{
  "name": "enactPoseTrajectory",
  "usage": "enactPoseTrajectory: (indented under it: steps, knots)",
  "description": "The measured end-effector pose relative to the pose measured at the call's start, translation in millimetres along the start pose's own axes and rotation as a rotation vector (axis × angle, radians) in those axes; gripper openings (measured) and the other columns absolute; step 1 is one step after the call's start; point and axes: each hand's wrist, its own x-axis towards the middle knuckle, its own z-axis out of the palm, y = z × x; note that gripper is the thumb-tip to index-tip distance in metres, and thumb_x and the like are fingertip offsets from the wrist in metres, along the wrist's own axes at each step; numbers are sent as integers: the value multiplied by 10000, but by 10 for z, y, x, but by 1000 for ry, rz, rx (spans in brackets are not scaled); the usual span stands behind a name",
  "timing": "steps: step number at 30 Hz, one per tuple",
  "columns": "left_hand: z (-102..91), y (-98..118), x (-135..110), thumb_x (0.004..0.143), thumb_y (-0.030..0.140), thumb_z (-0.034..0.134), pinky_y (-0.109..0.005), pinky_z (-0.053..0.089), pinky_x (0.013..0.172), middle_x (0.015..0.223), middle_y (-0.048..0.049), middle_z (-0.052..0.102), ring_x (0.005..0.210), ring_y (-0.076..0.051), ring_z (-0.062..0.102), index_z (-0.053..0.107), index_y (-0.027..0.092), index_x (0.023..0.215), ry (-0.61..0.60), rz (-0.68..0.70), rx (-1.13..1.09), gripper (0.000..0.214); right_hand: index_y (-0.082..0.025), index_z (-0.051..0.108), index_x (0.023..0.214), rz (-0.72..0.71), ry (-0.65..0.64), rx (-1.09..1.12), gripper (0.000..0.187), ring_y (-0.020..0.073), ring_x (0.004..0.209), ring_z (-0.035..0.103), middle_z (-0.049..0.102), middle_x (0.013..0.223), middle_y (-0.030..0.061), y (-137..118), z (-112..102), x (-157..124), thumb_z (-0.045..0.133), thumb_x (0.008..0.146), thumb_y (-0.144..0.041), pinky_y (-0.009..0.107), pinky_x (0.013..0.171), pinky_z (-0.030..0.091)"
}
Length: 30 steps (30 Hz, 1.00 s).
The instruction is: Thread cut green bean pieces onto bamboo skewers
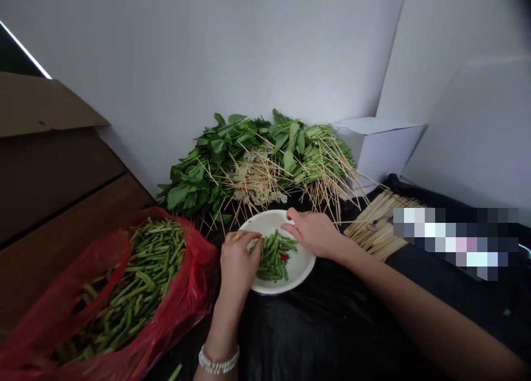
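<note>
the cut green stems (274, 257) on the white plate (301, 269) lie just right of the curled left hand (238, 257), any pinch hidden. the half-curled right hand (311, 233) looks empty.

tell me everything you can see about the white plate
The white plate is round and shallow, with a smooth, glossy surface that looks like enamel or ceramic. It sits level on a black plastic sheet. A heap of cut green stems lies in its middle, with a small red bit among them. The left hand reaches over its near edge to the stems, while the right hand lies across the far rim.
</note>
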Motion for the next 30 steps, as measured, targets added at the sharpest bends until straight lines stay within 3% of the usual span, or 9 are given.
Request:
enactPoseTrajectory:
  steps: [3, 7, 12, 18, 24, 27, 30]
  knots:
    - [15, 78, -23, 833, 308, 578, -305, 431, 761, 828, -39, 693, 843, -207, 615, 716, 233, 798, -193, 20, -1, 161, -191, 529, 1049, 1, -1, -27, 299, 181, 839, 599, 663, 938, 64, 23, -5, -25, 261, 995, -310, 273, 661, 365]
    - [33, 144, -44, 786, 414, 624, -297, 387, 649, 799, -53, 667, 745, -206, 603, 712, 224, 753, -379, -34, 66, 212, -176, 593, 972, -96, 47, -16, 212, 190, 911, 532, 620, 967, 83, -3, 43, -73, 386, 928, -189, 274, 728, 385]
    - [56, 120, -33, 725, 271, 673, -300, 365, 643, 813, -59, 672, 742, -217, 602, 712, 223, 785, -448, -76, 96, 86, -147, 606, 1097, -238, 199, 79, 302, 204, 934, 484, 582, 962, 85, -42, 136, -119, 442, 853, -78, 294, 797, 415]
    - [60, 131, -41, 723, 183, 627, -306, 391, 678, 864, -64, 663, 805, -232, 615, 700, 227, 811, -473, -71, 113, 122, -172, 598, 1174, -293, 281, 26, 331, 194, 858, 502, 598, 904, 63, -29, 195, -142, 427, 896, -113, 288, 732, 419]
    - [75, 99, -53, 734, 138, 551, -299, 410, 672, 796, -51, 669, 728, -197, 608, 680, 210, 762, -379, -70, -15, 150, -177, 604, 1177, -295, 335, 9, 345, 173, 819, 540, 625, 890, 58, -40, 223, -165, 421, 890, -115, 268, 700, 419]
    - [70, 53, -28, 744, 179, 570, -275, 427, 623, 735, -30, 677, 618, -159, 587, 686, 199, 800, -245, -165, -250, 130, -166, 601, 1194, -284, 378, 25, 369, 166, 797, 547, 631, 884, 62, -42, 224, -179, 401, 888, -109, 267, 700, 428]
    - [47, 34, 2, 743, 262, 623, -262, 450, 614, 748, -14, 676, 600, -142, 589, 699, 194, 974, -105, -311, -549, 252, -161, 596, 1216, -284, 446, 36, 386, 155, 757, 550, 629, 844, 58, -44, 227, -194, 372, 905, -111, 266, 686, 432]
